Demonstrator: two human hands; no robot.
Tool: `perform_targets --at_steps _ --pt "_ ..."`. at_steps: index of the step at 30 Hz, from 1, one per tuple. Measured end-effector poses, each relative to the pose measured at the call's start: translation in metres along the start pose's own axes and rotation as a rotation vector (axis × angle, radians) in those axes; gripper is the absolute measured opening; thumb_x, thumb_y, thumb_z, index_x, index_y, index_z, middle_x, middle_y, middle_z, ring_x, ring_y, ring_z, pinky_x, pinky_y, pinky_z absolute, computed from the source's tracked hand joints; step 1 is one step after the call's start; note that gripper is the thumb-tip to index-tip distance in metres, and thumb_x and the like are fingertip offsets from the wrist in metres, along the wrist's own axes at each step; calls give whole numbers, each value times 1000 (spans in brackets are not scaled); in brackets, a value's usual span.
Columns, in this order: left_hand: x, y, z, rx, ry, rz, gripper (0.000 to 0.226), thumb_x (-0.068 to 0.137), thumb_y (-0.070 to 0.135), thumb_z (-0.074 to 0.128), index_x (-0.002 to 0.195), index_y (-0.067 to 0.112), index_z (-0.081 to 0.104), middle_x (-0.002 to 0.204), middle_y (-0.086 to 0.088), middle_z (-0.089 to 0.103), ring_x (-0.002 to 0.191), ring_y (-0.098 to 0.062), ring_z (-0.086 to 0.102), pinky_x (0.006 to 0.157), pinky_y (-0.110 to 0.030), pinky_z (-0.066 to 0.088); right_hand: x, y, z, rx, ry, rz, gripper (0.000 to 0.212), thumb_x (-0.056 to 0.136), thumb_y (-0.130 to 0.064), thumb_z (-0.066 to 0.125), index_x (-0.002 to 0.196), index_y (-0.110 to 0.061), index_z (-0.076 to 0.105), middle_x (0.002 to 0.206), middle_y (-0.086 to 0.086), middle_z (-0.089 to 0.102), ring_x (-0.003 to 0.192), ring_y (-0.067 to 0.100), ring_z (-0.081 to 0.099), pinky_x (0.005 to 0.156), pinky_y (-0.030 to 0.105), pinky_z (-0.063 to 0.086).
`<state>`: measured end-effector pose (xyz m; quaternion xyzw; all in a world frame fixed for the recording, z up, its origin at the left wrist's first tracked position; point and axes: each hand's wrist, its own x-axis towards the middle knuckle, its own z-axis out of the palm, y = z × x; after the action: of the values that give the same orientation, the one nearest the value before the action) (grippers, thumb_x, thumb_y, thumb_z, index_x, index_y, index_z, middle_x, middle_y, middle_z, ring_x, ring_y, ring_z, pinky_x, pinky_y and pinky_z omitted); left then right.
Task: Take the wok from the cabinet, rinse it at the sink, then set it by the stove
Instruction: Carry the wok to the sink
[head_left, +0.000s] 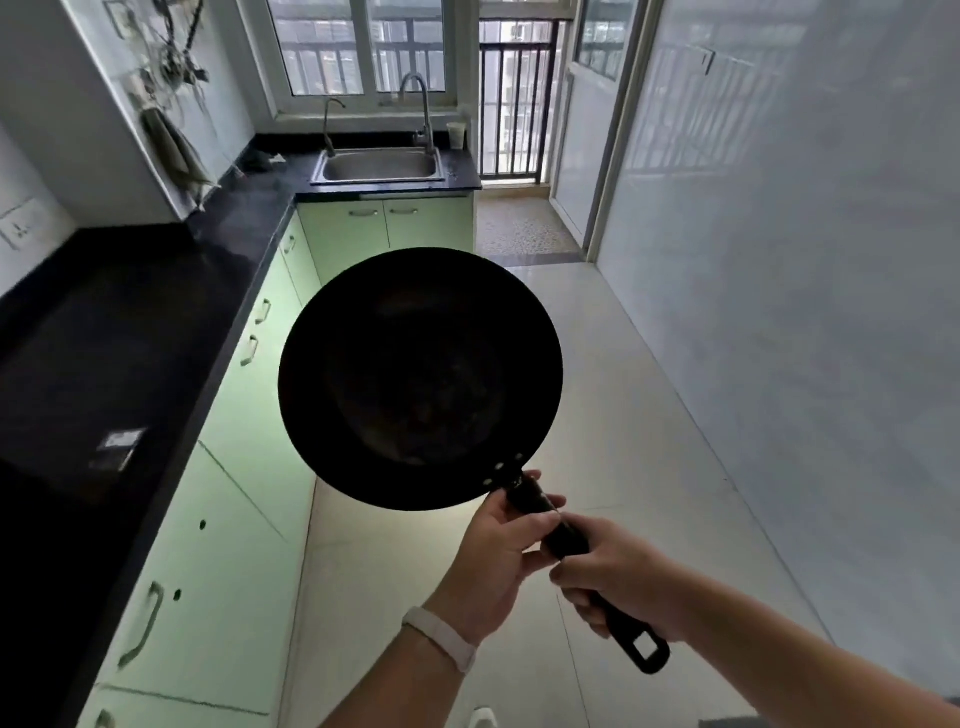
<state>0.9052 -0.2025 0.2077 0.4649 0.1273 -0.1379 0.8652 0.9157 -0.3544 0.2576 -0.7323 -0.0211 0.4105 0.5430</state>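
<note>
While both hands grip its handle, the wok (420, 378) hangs midair.

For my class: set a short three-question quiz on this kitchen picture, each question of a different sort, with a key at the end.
1. True or false: both hands hold the wok by its handle.
2. Where does the sink lie? A) at the far end of the counter, under the window; B) beside the person's left elbow; C) on the right wall.
3. Fill in: the wok is held over the ____, not over the counter.

Key
1. True: the left hand has its grip nearer the bowl, the right hand nearer the handle's end.
2. A
3. floor
</note>
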Motion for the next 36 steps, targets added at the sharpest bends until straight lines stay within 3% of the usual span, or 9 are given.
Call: perform_targets --at_steps 7,11,23,29,36 --pt "82 52 0 62 -100 -52 38 91 -5 59 126 9 57 111 -13 68 95 -23 70 79 -35 57 56 -43 -36 87 83 -15 37 78 1 50 114 7 49 56 2 48 45 18 43 44 27 39" --pt "121 74 -3 87 -114 -54 38 91 -5 59 127 8 56 111 -14 67 95 -23 69 81 -36 56 86 -62 -55 116 75 -31 26 81 3 48 106 2 52 56 2 47 44 18 42 44 25 38" --pt "273 148 -4 87 -20 -36 39 91 -6 59 128 7 55 109 -15 65 98 -27 66 86 -41 57 225 -132 -153 134 -26 -69 30 86 7 48 113 -5 54 55 2 49 43 16 44 43 24 38" --pt "367 202 11 86 52 -11 39 91 -7 57 128 7 54 105 -14 64 91 -25 68 78 -35 57 300 -193 -223 108 -91 -81 34 86 6 47 118 -4 52 54 0 47 44 15 43 44 24 37" --pt "448 251 13 74 94 40 38 91 -6 58 126 7 55 102 -13 65 94 -26 67 82 -38 57 371 -250 -276 88 -156 -104 20 86 3 48 103 -7 51 57 1 47 44 16 42 44 25 37"
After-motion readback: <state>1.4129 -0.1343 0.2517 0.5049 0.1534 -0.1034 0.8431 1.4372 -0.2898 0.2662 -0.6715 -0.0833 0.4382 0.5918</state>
